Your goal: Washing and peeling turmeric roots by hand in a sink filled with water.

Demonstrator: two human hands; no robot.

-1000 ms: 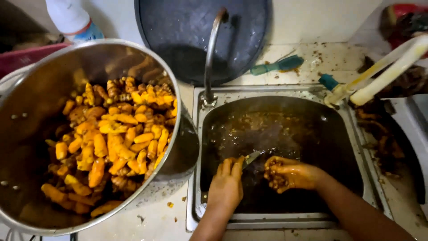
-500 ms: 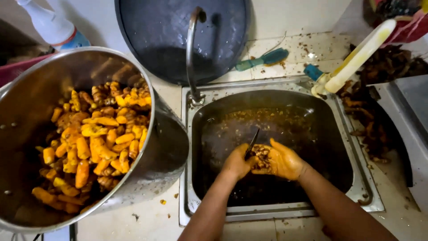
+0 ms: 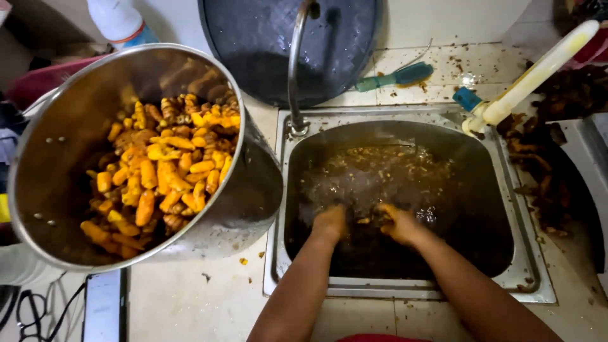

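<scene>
Both hands are plunged into dark brown water in a steel sink (image 3: 529, 250). My left hand (image 3: 330, 223) and my right hand (image 3: 399, 223) sit close together under the surface, fingers hidden by the murky water and floating peel scraps (image 3: 380, 166). What they hold cannot be seen. Left of the sink a large steel pot (image 3: 57, 145) leans toward it, holding several peeled orange turmeric roots (image 3: 158, 177).
A curved tap (image 3: 294, 69) rises at the sink's back left. A dark round lid (image 3: 291, 38) leans on the wall behind. A green-handled brush (image 3: 396, 77) lies on the tiles. A white hose (image 3: 538, 73) and dark peelings (image 3: 544, 164) are on the right.
The hands, held above the water with a knife and a root before, have dropped beneath the surface. The knife is out of sight.
</scene>
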